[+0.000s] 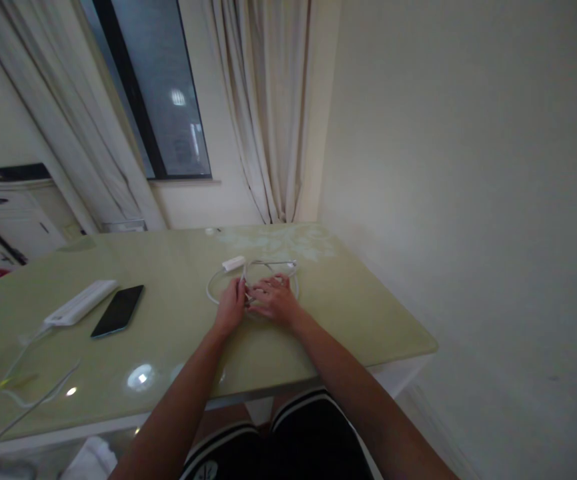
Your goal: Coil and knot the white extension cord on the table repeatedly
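A white cable (209, 285) lies in loose loops on the table, with a small white block (233, 263) at its upper left and what looks like a light connector end (292, 265) at its upper right. Thumb and fingers of my left hand (231, 307) are pressed together on the cable near the middle of the coil. Beside it, my right hand (275, 300) has its fingers bent over the same strands, almost meeting the left. The piece of cable between my fingers is mostly hidden.
A black phone (119, 311) and a white power strip (82, 303) with a cord lie to the left on the glossy greenish table (368, 313). A thin grey rod or cable (31, 408) crosses the lower left. The wall (468, 200) rises along the right side.
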`<state>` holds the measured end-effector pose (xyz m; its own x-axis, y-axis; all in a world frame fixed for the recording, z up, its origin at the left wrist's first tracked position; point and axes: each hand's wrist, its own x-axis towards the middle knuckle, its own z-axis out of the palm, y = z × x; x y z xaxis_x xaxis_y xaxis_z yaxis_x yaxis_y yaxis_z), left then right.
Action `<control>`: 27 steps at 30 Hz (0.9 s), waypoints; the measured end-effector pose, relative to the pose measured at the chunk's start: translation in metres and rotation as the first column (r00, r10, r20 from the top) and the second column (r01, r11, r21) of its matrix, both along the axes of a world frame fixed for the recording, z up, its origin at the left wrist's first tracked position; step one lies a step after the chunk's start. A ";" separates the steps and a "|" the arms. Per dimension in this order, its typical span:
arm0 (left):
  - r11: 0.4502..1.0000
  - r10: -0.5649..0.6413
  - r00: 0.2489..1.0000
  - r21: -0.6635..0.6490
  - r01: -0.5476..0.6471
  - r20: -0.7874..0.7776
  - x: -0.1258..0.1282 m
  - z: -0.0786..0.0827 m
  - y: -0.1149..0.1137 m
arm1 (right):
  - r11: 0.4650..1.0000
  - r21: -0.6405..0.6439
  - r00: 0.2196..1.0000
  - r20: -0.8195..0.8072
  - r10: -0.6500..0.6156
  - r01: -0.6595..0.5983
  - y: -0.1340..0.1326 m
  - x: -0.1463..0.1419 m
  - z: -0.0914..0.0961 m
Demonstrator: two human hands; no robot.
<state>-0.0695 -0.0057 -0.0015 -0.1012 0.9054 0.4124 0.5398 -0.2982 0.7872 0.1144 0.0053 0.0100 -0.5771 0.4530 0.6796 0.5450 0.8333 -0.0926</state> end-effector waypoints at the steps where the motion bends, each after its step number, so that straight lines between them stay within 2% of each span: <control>1: 1.000 -0.005 1.000 0.001 0.005 0.020 -0.001 0.000 0.001 | 1.000 0.011 0.999 0.033 -0.025 0.025 0.003 -0.002 -0.002; 4: 0.999 -0.037 0.999 0.004 0.037 -0.013 -0.005 -0.002 0.004 | 0.991 0.044 0.992 0.000 -0.130 0.129 0.011 0.004 -0.004; 8: 0.998 0.028 0.976 0.067 -0.014 -0.216 -0.012 -0.002 0.006 | 0.967 0.000 0.930 -0.275 -0.243 0.253 0.015 0.024 0.003; 10: 0.994 0.077 0.962 0.091 -0.055 -0.262 -0.014 -0.001 0.006 | 0.962 -0.078 0.849 -0.457 -0.268 0.261 0.018 0.034 0.006; 13: 0.987 0.094 0.957 0.150 -0.054 -0.275 -0.015 0.002 0.004 | 0.945 -0.168 0.645 -0.696 -0.315 0.281 0.028 0.047 0.008; 15: 0.984 0.077 0.964 0.172 -0.033 -0.254 -0.014 0.004 0.003 | 0.915 -0.208 0.514 -0.774 -0.369 0.345 0.034 0.054 0.008; 17: 0.987 0.068 0.978 0.154 -0.038 -0.196 -0.011 0.005 0.001 | 0.872 -0.225 0.450 -0.784 -0.428 0.435 0.036 0.057 0.008; 19: 0.991 0.069 0.989 0.127 -0.052 -0.132 -0.007 0.005 -0.001 | 0.842 -0.185 0.487 -0.745 -0.456 0.506 0.030 0.055 0.010; 21: 0.990 0.077 0.992 0.126 -0.064 -0.100 -0.002 0.005 -0.003 | 0.871 -0.083 0.636 -0.650 -0.416 0.485 0.019 0.045 0.012; 23: 0.990 0.065 0.993 0.134 -0.052 -0.094 0.003 0.004 -0.006 | 0.951 0.014 0.850 -0.451 -0.271 0.310 0.005 0.028 0.012; 24: 0.989 0.061 0.995 0.140 -0.049 -0.083 0.005 0.005 -0.008 | 0.981 0.030 0.930 -0.323 -0.173 0.193 -0.001 0.019 0.012; 25: 0.988 0.062 0.996 0.148 -0.051 -0.068 0.007 0.005 -0.009 | 0.996 0.020 0.976 -0.200 -0.086 0.092 -0.006 0.010 0.011; 27: 0.983 0.085 0.996 0.165 -0.079 -0.028 0.008 0.006 -0.011 | 1.000 -0.028 0.999 -0.039 0.006 -0.007 -0.012 -0.004 0.009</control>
<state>-0.0618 -0.0166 0.0042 -0.1551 0.8148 0.5586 0.5942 -0.3748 0.7117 0.1103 -0.0063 0.0191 -0.5532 0.4683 0.6890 0.5350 0.8337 -0.1371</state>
